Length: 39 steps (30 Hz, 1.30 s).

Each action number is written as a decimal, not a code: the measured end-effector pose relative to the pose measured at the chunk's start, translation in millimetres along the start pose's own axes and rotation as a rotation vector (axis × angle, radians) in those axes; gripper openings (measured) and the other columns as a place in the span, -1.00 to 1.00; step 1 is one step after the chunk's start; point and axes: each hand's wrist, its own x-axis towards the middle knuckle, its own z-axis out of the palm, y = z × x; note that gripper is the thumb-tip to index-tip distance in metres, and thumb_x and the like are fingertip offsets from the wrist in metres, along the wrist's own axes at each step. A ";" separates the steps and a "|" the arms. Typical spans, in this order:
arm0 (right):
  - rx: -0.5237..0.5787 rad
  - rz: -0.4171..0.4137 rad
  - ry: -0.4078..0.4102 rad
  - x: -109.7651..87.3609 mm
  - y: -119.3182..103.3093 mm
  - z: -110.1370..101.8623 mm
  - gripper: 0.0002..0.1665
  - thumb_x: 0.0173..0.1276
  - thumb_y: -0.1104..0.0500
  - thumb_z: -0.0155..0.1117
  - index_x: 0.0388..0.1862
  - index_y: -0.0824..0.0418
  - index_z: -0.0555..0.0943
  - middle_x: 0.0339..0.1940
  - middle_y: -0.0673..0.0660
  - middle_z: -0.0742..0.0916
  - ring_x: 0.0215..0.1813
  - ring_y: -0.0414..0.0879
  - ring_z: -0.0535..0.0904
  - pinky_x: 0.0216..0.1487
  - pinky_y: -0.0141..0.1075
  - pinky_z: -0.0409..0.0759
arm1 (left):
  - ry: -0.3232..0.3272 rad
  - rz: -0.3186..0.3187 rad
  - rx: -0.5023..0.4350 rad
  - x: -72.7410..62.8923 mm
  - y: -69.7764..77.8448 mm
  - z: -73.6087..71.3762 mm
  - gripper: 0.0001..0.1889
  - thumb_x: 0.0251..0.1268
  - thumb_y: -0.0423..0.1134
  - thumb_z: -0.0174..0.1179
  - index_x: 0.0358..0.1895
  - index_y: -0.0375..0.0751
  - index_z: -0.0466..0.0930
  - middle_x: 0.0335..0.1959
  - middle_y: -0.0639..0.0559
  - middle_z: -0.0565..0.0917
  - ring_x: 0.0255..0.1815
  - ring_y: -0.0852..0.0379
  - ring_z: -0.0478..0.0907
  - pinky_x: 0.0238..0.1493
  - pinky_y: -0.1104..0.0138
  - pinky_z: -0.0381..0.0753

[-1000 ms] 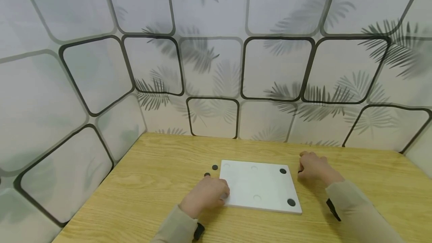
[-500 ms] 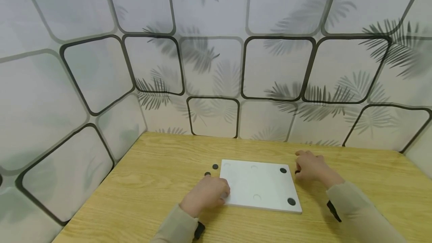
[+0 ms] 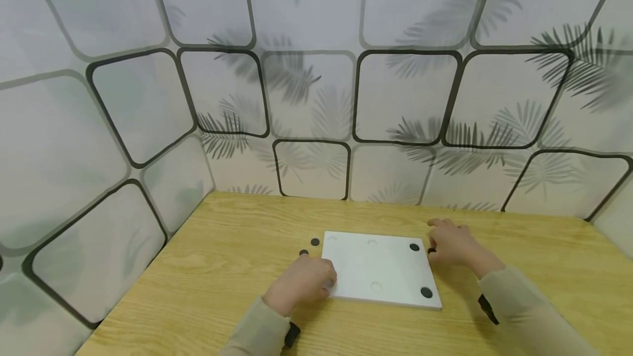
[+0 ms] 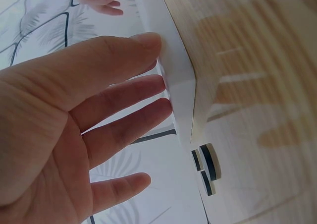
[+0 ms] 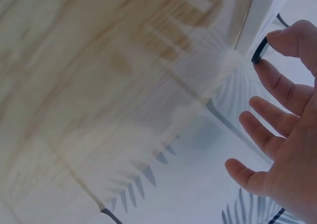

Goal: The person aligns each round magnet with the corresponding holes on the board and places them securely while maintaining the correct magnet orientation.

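A thin white board (image 3: 381, 265) with round recesses lies on the table. Two black discs sit at its right side, one a far disc (image 3: 414, 247) and one a near disc (image 3: 426, 292). My left hand (image 3: 303, 283) rests at the board's near left corner; the left wrist view has its fairly straight fingers (image 4: 133, 117) at the board's edge, thumb beside them. Just past the board's right edge, my right hand (image 3: 451, 243) pinches a black disc (image 5: 259, 49) between thumb and index finger. The other fingers of that hand are spread and hold nothing.
Left of the board, loose black discs lie on the wooden table (image 3: 222, 268): a farther disc (image 3: 315, 242) and a nearer disc (image 3: 304, 252). The left wrist view has three loose discs grouped there. A patterned wall (image 3: 311, 169) rises behind the table.
My right hand has moved a little left, bringing the pinched disc closer to the board's right edge. The left hand keeps its place at the corner.
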 end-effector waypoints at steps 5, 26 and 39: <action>-0.022 -0.001 -0.002 2.1 -2.2 2.3 -0.75 -0.10 0.19 0.29 -0.74 0.05 0.38 0.08 0.35 0.43 0.07 0.33 0.28 -0.25 0.26 0.22 | -0.007 -0.003 0.007 0.2 0.2 0.1 -0.90 -0.06 -0.16 0.32 -0.40 0.05 0.67 -0.35 0.29 0.58 -0.40 0.37 0.48 -0.43 0.41 0.43; -0.049 -0.036 0.001 4.3 -13.8 5.6 -0.77 -0.10 0.17 0.31 -0.71 0.04 0.41 0.07 0.29 0.45 0.07 0.26 0.29 -0.18 0.28 0.21 | -0.014 -0.008 0.006 0.4 0.2 0.8 -0.91 -0.08 -0.15 0.33 -0.43 0.05 0.66 -0.38 0.29 0.57 -0.44 0.35 0.47 -0.44 0.37 0.41; -0.040 -0.057 0.011 3.3 -19.4 6.1 -0.76 -0.11 0.19 0.31 -0.71 0.03 0.40 0.08 0.31 0.45 0.10 0.29 0.28 -0.12 0.31 0.16 | -0.041 -0.024 -0.005 0.1 2.0 -1.7 -0.90 -0.07 -0.15 0.33 -0.41 0.04 0.66 -0.36 0.27 0.58 -0.41 0.33 0.48 -0.41 0.36 0.40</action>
